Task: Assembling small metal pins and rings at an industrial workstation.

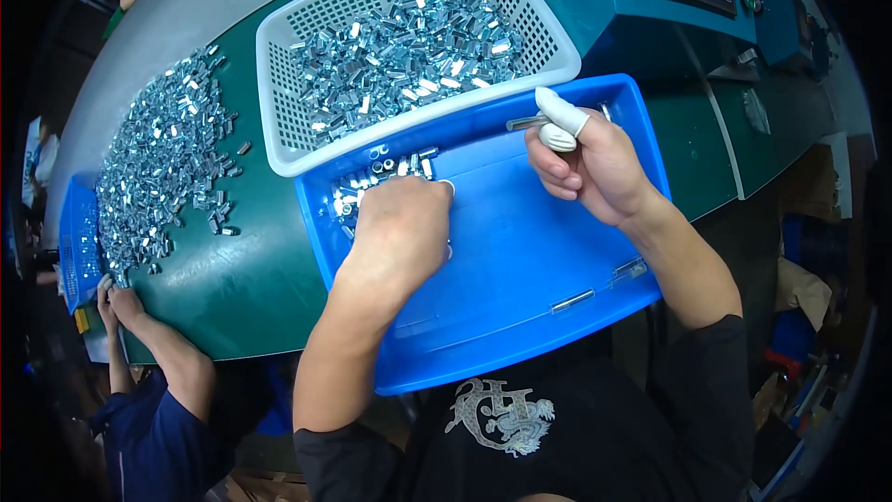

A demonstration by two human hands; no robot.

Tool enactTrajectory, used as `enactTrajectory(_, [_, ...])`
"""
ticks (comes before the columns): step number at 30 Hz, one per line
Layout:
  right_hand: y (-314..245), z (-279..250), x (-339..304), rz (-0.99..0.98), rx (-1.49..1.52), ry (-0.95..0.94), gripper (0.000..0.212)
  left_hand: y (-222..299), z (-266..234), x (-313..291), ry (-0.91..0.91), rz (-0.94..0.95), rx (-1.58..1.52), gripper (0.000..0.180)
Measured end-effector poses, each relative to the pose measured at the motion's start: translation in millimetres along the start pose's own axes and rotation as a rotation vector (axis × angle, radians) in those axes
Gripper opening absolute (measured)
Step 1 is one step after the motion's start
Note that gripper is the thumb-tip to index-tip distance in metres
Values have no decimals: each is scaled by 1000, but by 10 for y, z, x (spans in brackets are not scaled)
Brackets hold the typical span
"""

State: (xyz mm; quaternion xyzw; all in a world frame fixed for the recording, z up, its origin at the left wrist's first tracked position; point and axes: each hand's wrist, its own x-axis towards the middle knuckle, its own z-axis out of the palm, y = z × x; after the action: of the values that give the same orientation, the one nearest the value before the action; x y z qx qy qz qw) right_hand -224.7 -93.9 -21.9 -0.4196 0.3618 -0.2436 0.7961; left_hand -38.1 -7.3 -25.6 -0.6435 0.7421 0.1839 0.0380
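Observation:
My left hand (400,228) is closed, knuckles up, over a pile of short shiny metal sleeves (348,195) at the left end of a blue plastic tray (497,251). Its fingertips are mostly hidden, so what they grip cannot be made out. Above the tray's right part, my right hand (595,163) pinches a slim metal rod (528,123) between thumb and forefinger, both in white finger cots (560,112). The rod points left. Some of the sleeves show round holes at their ends. A loose metal piece (571,301) lies near the tray's front wall.
Behind the tray, a white perforated basket (272,102) holds many metal pieces. More are heaped on the green table (242,288) at left, by a small blue bin (79,242). A co-worker's hands (121,302) are beside that heap. A teal machine (683,23) stands at back right.

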Motion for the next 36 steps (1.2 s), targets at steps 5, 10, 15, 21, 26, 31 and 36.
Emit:
enactTrajectory(5, [-10,77,-29,4,-37,-44,46,14,26,9,15,7,52,11])
enactTrajectory(10, [5,52,-50,2,-17,-40,46,42,17,128,120,91,-114,15])
enactTrajectory(15, [-11,82,-69,7,-10,6,43,112,-111,140,177,103,-632,23])
enactTrajectory(21, [7,55,-60,-67,-66,48,40,74,-59,225,446,84,-1316,20])
enactTrajectory(26, [31,59,-49,-96,-96,73,39,63,-97,221,380,160,-1620,22])
enactTrajectory(31, [67,127,-61,-131,-142,151,43,101,-42,218,414,122,-1533,20])
enactTrajectory(36, [72,80,-85,-210,-322,105,46,73,-38,210,490,219,-1231,16])
